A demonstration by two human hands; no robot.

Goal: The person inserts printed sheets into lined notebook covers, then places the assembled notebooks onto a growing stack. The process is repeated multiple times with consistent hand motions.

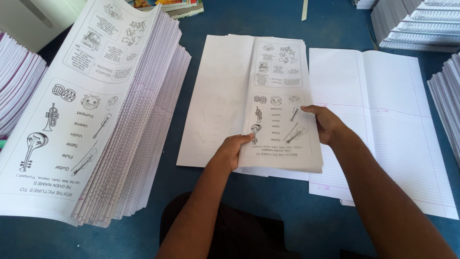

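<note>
- Hands at the middle of a blue counter [287, 19], both on one printed sheet [280, 103].
- Left hand [233, 149] at 7 o'clock of the sheet, fingers closed in a pinch on its near left corner, thumb on top.
- Right hand [326, 122] at 3 o'clock of the sheet, fingers curled over its right edge, gripping it, thumb on the printed face.
- Sheet long and narrow, printed with instrument drawings, lying over a blank white sheet [215, 100] that juts out at 9 o'clock.
- Open ruled book [397, 124] just beside at 3 o'clock, flat, partly under the sheet's right edge.
- Tall fanned stack [96, 96] of the same printed sheets well apart at 9 o'clock.
- More paper piles: one [19, 81] at far 9 o'clock, another [417, 24] at 1 o'clock, a third [445, 100] at the right edge.
- Coloured books [167, 5] at 11 o'clock, mostly cut off.
</note>
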